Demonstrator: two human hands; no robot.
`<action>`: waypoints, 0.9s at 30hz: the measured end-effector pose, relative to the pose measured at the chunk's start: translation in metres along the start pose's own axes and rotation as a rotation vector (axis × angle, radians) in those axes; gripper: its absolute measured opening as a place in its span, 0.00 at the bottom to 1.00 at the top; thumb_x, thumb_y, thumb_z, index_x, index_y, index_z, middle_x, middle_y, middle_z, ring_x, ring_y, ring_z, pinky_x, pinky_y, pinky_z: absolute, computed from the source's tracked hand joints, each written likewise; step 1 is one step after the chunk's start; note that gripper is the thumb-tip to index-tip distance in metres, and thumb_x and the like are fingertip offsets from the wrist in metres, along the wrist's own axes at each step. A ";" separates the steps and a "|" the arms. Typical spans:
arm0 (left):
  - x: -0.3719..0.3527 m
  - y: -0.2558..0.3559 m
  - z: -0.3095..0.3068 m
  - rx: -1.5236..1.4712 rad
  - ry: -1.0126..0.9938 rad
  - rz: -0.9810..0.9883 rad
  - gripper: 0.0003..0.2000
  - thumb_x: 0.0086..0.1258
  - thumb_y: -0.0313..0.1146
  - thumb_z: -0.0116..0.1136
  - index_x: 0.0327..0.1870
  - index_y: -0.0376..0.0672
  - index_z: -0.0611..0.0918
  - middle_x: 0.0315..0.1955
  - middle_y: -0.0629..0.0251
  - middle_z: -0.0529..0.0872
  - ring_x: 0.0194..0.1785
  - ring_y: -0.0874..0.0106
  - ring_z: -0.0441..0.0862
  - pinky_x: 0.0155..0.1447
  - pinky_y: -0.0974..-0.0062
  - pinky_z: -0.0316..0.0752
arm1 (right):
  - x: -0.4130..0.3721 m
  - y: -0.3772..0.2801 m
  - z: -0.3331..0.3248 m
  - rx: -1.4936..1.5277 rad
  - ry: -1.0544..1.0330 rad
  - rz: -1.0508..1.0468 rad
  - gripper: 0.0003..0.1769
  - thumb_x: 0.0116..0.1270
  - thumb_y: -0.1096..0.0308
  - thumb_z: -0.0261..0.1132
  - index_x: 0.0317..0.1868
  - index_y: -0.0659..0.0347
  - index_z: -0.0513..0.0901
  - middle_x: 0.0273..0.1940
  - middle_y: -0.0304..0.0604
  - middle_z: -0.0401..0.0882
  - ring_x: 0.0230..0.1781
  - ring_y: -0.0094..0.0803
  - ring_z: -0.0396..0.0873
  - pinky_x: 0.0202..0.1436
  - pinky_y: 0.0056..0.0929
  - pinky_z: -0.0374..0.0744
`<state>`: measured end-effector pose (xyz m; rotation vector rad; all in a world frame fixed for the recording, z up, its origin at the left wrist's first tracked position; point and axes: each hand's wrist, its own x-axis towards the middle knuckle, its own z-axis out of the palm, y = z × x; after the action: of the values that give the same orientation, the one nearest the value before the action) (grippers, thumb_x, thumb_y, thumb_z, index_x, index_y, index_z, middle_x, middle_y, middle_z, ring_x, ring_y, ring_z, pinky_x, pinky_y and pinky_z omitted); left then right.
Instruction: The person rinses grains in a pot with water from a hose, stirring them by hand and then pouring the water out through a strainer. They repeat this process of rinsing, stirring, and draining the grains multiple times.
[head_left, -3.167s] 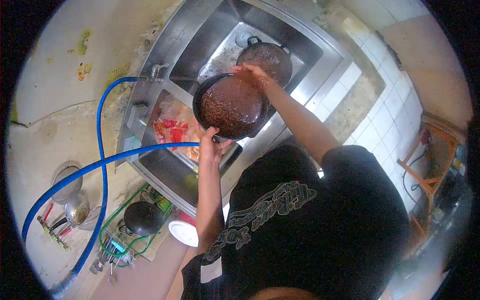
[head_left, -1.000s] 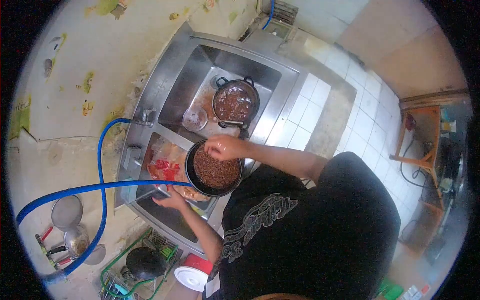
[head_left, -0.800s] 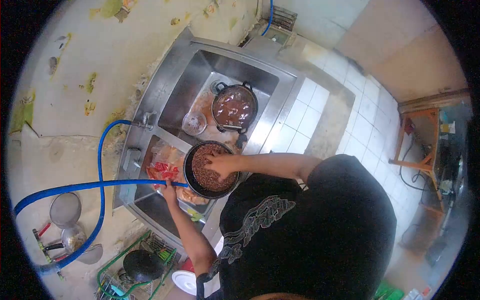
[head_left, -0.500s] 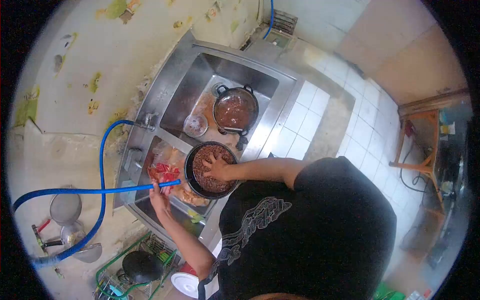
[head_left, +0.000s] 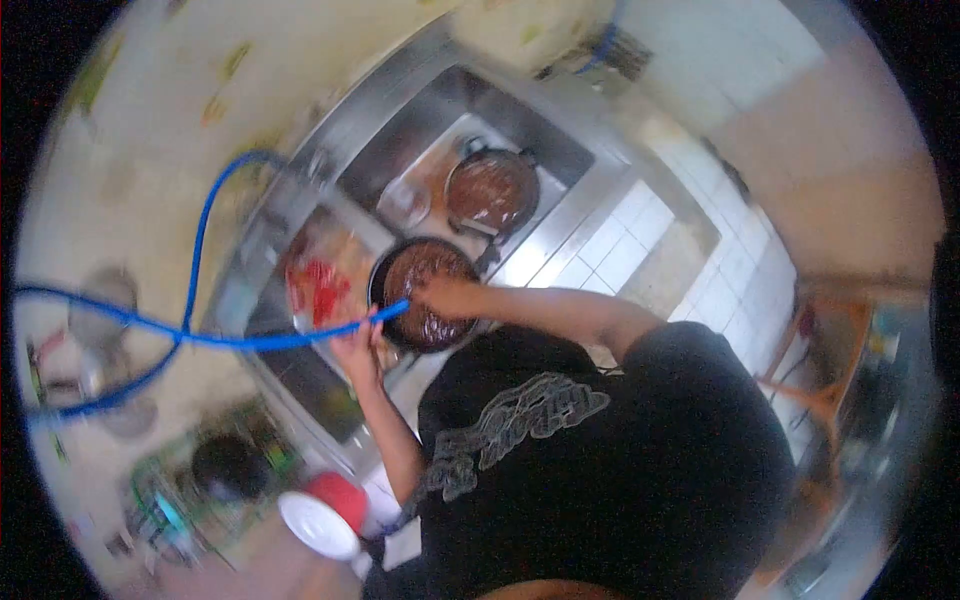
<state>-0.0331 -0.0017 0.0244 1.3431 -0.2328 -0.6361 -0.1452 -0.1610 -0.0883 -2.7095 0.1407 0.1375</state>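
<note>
My left hand [head_left: 358, 345] is closed around a blue hose [head_left: 265, 342] near its end. The hose's tip points over a black pot [head_left: 374, 282] at the sink's divider. In the pot, dark brown grains or beans [head_left: 440, 262] lie in shiny brown liquid. My right hand [head_left: 440, 297] reaches into this pot close to the hose tip, its fingers blurred and partly sunk in the contents. A second dark pot [head_left: 492, 192] with brown contents stands in the far basin beside a small pale round dish [head_left: 405, 203].
The steel sink [head_left: 570, 225] has two basins. Red and clear plastic packaging [head_left: 322, 290] lies in the nearer one. A dish rack with a black wok [head_left: 230, 466] stands lower left, near a red bucket [head_left: 338, 497] with a white lid. The hose loops along the wall.
The hose tip has moved right, over the pot. Its contents now look wet and shiny instead of grainy. My right hand's fingers are less spread in view, and the whole view has shifted.
</note>
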 end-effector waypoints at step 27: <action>0.010 -0.018 0.017 0.126 -0.058 0.029 0.15 0.54 0.13 0.64 0.38 0.38 0.74 0.36 0.57 0.84 0.35 0.75 0.82 0.31 0.81 0.79 | -0.007 -0.009 -0.031 -0.196 -0.298 0.090 0.29 0.60 0.55 0.60 0.64 0.41 0.71 0.66 0.56 0.60 0.68 0.61 0.54 0.64 0.64 0.59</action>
<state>-0.0392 -0.0229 0.0098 1.4404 -0.3433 -0.6455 -0.1483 -0.1653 -0.0561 -2.8367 0.1678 0.6066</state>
